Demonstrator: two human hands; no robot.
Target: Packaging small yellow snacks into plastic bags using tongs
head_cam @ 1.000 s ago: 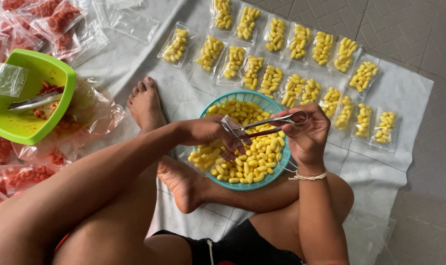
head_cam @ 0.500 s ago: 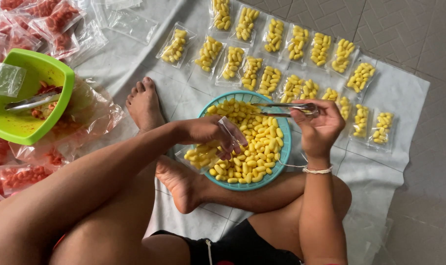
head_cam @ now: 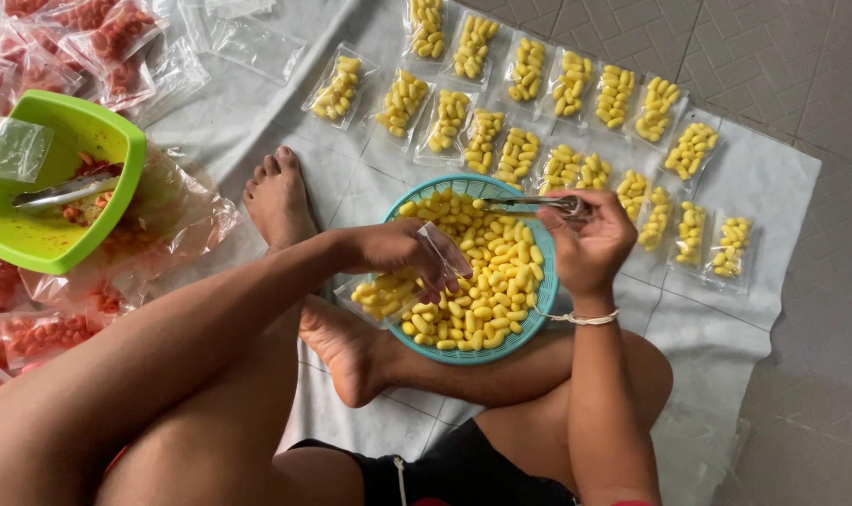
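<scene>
Right hand (head_cam: 590,245) gripped tongs (head_cam: 524,203) lying crosswise, tips left over the basket (head_cam: 544,281); left hand (head_cam: 398,251) pinched the bag (head_cam: 393,290) open nearby.

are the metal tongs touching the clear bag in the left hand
Apart. The head view shows the tongs over the basket's far side, with yellow pieces between them and the bag held by the left hand.

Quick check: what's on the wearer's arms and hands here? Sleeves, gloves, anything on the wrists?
Both arms are bare to the edge of the view, with no sleeves showing. The left hand and right hand wear no gloves. A thin whitish string bracelet, with a loose end trailing, circles the right wrist. No rings or watch are visible.
</scene>
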